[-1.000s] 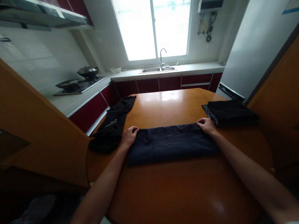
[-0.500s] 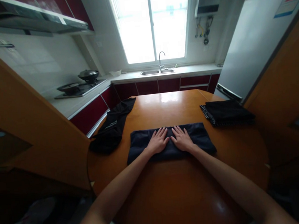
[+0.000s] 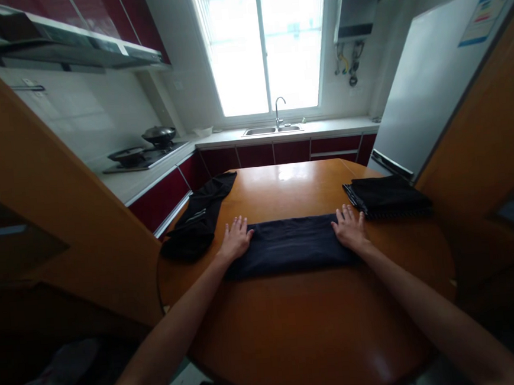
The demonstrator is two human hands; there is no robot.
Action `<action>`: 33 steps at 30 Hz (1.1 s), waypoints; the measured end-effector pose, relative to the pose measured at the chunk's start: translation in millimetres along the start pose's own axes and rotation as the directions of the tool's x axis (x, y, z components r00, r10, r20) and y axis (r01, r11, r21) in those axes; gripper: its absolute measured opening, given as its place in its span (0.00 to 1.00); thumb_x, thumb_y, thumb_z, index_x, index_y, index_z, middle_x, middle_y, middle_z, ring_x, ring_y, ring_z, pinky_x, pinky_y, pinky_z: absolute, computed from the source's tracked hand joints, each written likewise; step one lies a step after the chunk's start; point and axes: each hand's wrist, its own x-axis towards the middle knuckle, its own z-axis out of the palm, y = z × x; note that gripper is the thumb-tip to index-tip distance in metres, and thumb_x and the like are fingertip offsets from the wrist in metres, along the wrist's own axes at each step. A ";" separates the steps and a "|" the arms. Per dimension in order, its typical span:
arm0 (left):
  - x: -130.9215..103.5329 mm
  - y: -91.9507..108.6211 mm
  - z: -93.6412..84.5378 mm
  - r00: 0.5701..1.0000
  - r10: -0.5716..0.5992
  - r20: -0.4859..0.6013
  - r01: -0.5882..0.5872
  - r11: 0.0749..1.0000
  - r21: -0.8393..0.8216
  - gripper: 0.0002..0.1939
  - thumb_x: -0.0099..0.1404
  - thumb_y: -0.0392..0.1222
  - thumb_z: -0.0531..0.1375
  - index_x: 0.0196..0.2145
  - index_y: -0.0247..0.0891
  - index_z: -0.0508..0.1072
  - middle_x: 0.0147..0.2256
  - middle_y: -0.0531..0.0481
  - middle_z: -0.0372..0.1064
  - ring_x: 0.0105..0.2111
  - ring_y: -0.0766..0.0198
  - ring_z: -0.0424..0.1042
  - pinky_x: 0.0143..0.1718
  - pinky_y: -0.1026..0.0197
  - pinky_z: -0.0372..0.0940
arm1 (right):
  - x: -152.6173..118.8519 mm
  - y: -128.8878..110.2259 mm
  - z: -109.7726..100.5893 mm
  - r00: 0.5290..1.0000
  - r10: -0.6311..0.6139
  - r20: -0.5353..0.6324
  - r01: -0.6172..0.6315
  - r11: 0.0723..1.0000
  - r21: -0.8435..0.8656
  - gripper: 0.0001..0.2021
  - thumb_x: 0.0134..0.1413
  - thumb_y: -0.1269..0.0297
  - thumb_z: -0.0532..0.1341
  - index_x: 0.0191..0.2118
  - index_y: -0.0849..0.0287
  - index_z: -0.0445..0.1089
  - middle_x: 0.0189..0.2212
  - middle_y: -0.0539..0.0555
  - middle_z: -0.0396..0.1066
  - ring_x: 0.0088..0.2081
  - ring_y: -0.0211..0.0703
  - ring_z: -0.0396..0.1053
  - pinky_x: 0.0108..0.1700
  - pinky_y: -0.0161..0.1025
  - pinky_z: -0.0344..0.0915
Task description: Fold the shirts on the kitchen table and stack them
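A dark navy folded garment (image 3: 294,246) lies flat as a long strip across the wooden table (image 3: 311,318); its exact kind does not show. At its left end rests my left hand (image 3: 237,238), palm down, fingers stretched out. My right hand (image 3: 349,230) lies on the opposite end, likewise flat with the fingers spread. Neither hand grips the cloth. Left of it, a loose black garment (image 3: 199,218) with light stripes is spread along the table's edge. On the right sits a folded stack of black cloth (image 3: 388,197).
Beyond the table run a white counter (image 3: 221,137) and a sink (image 3: 260,131) beneath the window. A stove (image 3: 151,156) with two pans stands back left, a refrigerator (image 3: 413,85) on the right. Wooden door panels (image 3: 53,202) flank both sides.
My hands have slid apart from the middle of the navy garment to its two ends, staying flat. The head view has tilted up slightly.
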 end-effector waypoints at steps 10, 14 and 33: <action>17.7 113.3 33.4 0.928 0.368 0.058 -0.357 0.923 -0.145 0.30 0.76 0.52 0.43 0.71 0.42 0.52 0.72 0.45 0.42 0.71 0.51 0.42 0.68 0.41 0.44 | -21.9 -93.1 11.0 0.931 -0.320 0.176 0.278 0.933 0.228 0.30 0.69 0.53 0.46 0.71 0.60 0.51 0.73 0.60 0.43 0.73 0.49 0.38 0.70 0.57 0.35; 28.9 81.3 31.7 0.951 0.307 0.033 -0.299 0.943 -0.147 0.29 0.76 0.54 0.44 0.70 0.46 0.54 0.71 0.48 0.45 0.71 0.52 0.44 0.69 0.43 0.41 | -2.9 -47.0 15.0 0.970 -0.207 0.127 0.185 0.969 0.163 0.31 0.69 0.52 0.47 0.71 0.61 0.51 0.73 0.60 0.43 0.73 0.50 0.38 0.70 0.56 0.33; 49.4 -58.1 -5.5 0.991 -0.128 0.029 0.131 0.974 -0.185 0.13 0.69 0.50 0.56 0.41 0.40 0.74 0.47 0.43 0.73 0.50 0.51 0.70 0.50 0.52 0.64 | 49.9 56.0 7.5 0.987 0.073 -0.140 -0.012 0.917 0.399 0.13 0.62 0.60 0.55 0.42 0.61 0.75 0.45 0.61 0.75 0.48 0.51 0.71 0.52 0.43 0.65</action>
